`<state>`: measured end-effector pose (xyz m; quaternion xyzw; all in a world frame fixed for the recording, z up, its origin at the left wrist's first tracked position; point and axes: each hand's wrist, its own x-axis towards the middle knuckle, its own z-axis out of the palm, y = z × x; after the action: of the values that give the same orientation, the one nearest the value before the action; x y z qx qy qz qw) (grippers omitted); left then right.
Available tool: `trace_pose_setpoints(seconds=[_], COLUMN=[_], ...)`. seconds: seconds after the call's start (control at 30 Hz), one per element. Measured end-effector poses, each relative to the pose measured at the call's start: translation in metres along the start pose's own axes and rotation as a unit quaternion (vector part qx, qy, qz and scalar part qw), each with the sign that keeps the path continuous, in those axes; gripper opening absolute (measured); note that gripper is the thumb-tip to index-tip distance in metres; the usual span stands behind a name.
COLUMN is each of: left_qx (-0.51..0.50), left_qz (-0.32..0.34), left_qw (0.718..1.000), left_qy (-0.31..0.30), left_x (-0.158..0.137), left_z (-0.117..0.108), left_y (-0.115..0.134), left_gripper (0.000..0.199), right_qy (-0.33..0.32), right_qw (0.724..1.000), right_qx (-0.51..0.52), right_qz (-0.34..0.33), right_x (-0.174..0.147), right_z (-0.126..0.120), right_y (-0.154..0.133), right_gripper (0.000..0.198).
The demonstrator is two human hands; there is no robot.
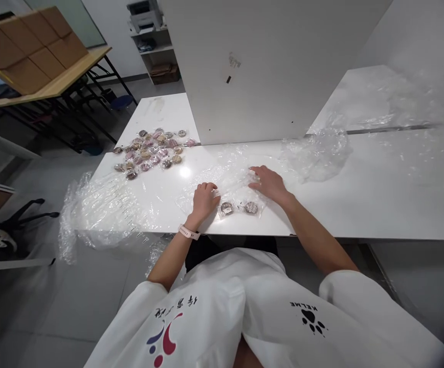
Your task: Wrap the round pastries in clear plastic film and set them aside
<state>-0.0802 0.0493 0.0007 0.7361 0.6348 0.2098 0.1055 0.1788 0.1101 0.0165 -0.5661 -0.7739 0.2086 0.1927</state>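
A sheet of clear bubble wrap (234,180) lies on the white table in front of me, between my hands. My left hand (205,199), with a pale band on its wrist, has its fingers curled on the wrap's left part. My right hand (268,183) is bent over the right part, fingers and thumb closing on the plastic. Near the table's front edge, two small round items in clear packets, a dark one (226,208) and a speckled one (250,207), rest side by side. Glare hides where the wrap's edges run.
Several round packeted items (153,151) are spread at the left of the table (391,204). A stack of bubble wrap (107,209) overhangs the front left edge. More crumpled wrap (322,156) lies at right. A white panel (271,71) stands behind my hands.
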Motion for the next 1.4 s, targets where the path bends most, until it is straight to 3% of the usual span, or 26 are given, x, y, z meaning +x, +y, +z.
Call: trace_pose_setpoints(seconds=[0.07,0.1,0.13,0.2,0.3,0.43,0.57,0.7,0.77,0.83,0.93,1.03,1.1,1.27,1.4], left_qx=[-0.008,-0.02,-0.04,-0.088,-0.12,-0.148,-0.186,-0.218,-0.178,-0.095,-0.001,-0.027,-0.066,-0.123,-0.156], left_qz=[0.038,0.065,0.097,0.164,0.211,0.155,0.107,0.006,-0.028,-0.028,0.07,0.2,0.217,0.088,-0.052], left_qw=[0.998,0.995,0.992,0.983,0.963,0.973,0.973,0.964,0.969,0.989,0.997,0.977,0.968,0.989,0.986], left_qy=[0.053,0.07,0.067,-0.003,-0.114,-0.084,-0.081,-0.153,-0.168,-0.107,-0.009,-0.076,-0.103,-0.008,-0.035], left_x=[-0.013,-0.022,-0.03,-0.043,-0.049,-0.041,-0.034,-0.025,-0.02,-0.017,-0.024,-0.042,-0.052,-0.053,-0.026], left_z=[-0.007,-0.012,-0.016,-0.019,-0.009,0.005,-0.003,-0.012,-0.012,-0.012,-0.016,-0.022,-0.02,-0.005,-0.006], left_y=[0.003,0.006,0.01,0.017,0.018,0.006,0.001,0.005,0.009,0.014,0.015,0.005,-0.005,-0.016,-0.007], left_gripper=[0.034,0.036,0.036,0.041,0.054,0.041,0.033,0.032,0.031,0.028,0.022,0.029,0.032,0.021,0.025], right_qy=[0.09,0.099,0.079,-0.018,-0.113,-0.056,0.017,-0.041,-0.041,0.017,0.057,-0.019,-0.029,0.062,0.057], right_qw=[0.995,0.992,0.99,0.983,0.973,0.982,0.985,0.973,0.978,0.991,0.997,0.991,0.987,0.988,0.994], right_qx=[-0.015,-0.001,0.02,0.054,0.061,0.1,0.154,0.228,0.197,0.114,0.053,0.058,0.06,0.102,0.096], right_qz=[-0.05,-0.083,-0.118,-0.177,-0.191,-0.149,-0.079,0.021,0.056,0.066,-0.005,-0.119,-0.144,-0.102,-0.011], right_x=[-0.023,-0.037,-0.05,-0.073,-0.087,-0.081,-0.074,-0.071,-0.068,-0.066,-0.073,-0.087,-0.094,-0.094,-0.076], right_z=[-0.005,-0.007,-0.009,-0.007,0.007,0.025,0.027,0.024,0.024,0.023,0.02,0.018,0.02,0.025,0.01], right_y=[0.0,0.001,0.002,0.008,0.02,0.031,0.028,0.018,0.011,0.005,0.004,0.017,0.027,0.024,0.007], right_gripper=[0.043,0.043,0.043,0.05,0.062,0.04,0.036,0.038,0.038,0.038,0.038,0.042,0.041,0.038,0.036])
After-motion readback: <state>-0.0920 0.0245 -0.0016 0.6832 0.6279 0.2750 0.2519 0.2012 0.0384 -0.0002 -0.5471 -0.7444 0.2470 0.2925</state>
